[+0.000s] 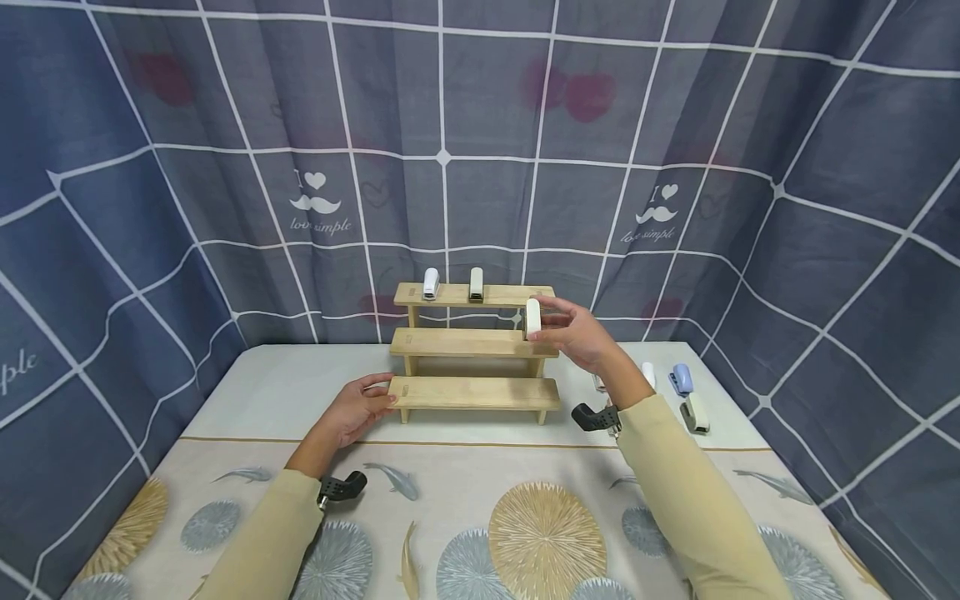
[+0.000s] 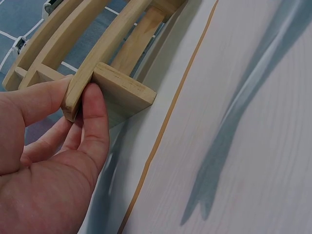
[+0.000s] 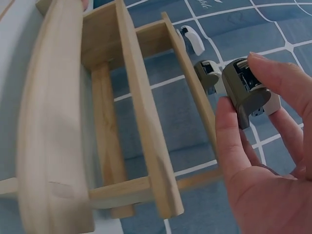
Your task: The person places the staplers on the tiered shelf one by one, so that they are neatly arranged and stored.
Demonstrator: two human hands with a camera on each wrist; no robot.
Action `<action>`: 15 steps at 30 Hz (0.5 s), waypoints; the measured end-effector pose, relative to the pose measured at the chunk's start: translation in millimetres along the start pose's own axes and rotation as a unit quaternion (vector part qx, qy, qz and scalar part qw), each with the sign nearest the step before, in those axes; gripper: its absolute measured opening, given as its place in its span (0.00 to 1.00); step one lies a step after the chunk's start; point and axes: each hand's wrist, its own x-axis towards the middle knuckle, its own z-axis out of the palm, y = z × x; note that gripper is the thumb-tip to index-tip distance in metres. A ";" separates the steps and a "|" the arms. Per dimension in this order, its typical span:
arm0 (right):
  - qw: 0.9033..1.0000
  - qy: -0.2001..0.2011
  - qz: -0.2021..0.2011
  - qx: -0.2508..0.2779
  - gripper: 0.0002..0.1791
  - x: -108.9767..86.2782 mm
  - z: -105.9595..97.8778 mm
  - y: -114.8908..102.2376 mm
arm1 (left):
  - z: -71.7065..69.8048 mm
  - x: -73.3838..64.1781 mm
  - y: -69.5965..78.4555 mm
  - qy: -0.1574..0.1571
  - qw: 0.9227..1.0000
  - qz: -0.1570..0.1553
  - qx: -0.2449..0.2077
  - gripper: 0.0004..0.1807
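A three-step wooden rack (image 1: 474, 393) stands on the table. My left hand (image 1: 360, 410) pinches the left end of its lowest step, thumb and fingers around the board edge (image 2: 80, 90). With thumb and fingers, my right hand (image 1: 576, 333) holds a small stapler (image 3: 243, 90), cream and dark grey, upright near the right end of the top step. Two more staplers stand on that step: a white one (image 1: 431, 284) at the left and a cream and dark one (image 1: 476, 285) near the middle.
Right of the rack lie a blue stapler (image 1: 681, 379), a cream stapler (image 1: 695, 414) and a white item (image 1: 648, 374), with another partly hidden behind my right wrist. A patterned tablecloth (image 1: 442, 483) covers the front. Checked curtains (image 1: 480, 200) enclose the back and sides.
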 end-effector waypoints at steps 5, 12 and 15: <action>1.000 0.006 0.002 0.000 0.44 10.7 0.0 -9.7 | 0.2 0.8 -0.1 0.002 1.000 -0.002 -0.004 0.35; 1.000 0.010 -0.004 -0.005 0.43 29.1 -2.2 -19.9 | -0.5 0.4 0.8 -0.001 1.000 0.001 -0.006 0.35; 1.000 0.010 -0.003 -0.002 0.42 36.1 -3.9 -23.1 | -0.4 0.2 0.9 0.000 1.000 0.000 -0.005 0.35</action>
